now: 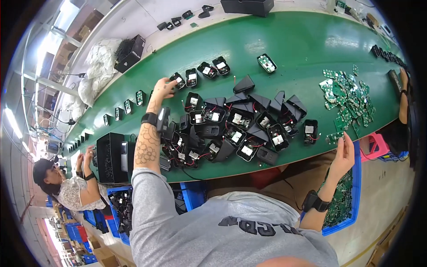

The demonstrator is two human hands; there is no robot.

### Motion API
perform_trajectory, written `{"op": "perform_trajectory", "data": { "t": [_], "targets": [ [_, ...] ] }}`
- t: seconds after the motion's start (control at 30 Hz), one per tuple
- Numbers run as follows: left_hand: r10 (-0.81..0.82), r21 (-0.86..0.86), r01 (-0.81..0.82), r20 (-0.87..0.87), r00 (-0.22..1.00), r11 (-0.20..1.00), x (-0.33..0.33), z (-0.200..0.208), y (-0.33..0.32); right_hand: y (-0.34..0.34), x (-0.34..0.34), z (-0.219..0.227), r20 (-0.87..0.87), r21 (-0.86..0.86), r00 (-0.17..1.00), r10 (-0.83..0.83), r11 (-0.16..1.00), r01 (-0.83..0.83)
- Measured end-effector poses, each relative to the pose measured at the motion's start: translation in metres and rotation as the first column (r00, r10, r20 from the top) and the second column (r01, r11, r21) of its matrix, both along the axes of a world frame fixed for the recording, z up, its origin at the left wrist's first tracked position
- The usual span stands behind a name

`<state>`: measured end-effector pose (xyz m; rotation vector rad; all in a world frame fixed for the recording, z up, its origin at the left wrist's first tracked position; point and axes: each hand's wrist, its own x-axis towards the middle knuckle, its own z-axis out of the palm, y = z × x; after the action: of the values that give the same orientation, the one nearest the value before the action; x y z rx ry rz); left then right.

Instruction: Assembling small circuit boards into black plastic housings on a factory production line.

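While the left grip (163, 88) has its fingertips on one black housing (178, 81), closed around it or not I can't tell, the right grip (343, 155) pinches one green circuit board (334, 136) by the near edge! That first housing heads a row of four on the green bench (293, 40); one board-filled case (267, 63) sits farther right, four boxy units (128, 106) trail left. Between the grips, a heap of housings (237, 120), too tangled to count; beyond, one uncounted board pile (349, 95), one co-worker (78, 192) at left.
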<state>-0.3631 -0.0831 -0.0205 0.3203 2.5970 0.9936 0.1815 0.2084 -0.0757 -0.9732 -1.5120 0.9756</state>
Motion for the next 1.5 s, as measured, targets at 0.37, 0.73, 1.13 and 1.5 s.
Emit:
{"op": "perform_trajectory", "data": {
  "t": [0.37, 0.73, 1.13, 1.5],
  "targets": [
    [0.011, 0.759, -0.120, 0.147, 0.989, 0.640, 0.054, 0.046, 0.020, -0.010, -0.005, 0.006, -0.128, -0.056, 0.988, 0.084, 0.994, -0.091],
    [-0.871, -0.020, 0.877, 0.112, 0.479, 0.480, 0.168, 0.066, 0.230, -0.038, -0.040, 0.032, -0.294, -0.120, 0.898, 0.327, 0.920, -0.374],
    [-0.587, 0.588, 0.435, 0.084, 0.805, 0.682, 0.197, 0.058, 0.198, -0.038, 0.032, 0.010, -0.205, -0.284, 0.977, 0.063, 0.951, -0.121],
    [-0.718, 0.801, -0.270, 0.599, 0.356, 0.534, 0.358, 0.053, 0.087, -0.061, -0.041, 0.066, -0.487, -0.264, 0.722, 0.491, 0.706, -0.658]
  ]
}}
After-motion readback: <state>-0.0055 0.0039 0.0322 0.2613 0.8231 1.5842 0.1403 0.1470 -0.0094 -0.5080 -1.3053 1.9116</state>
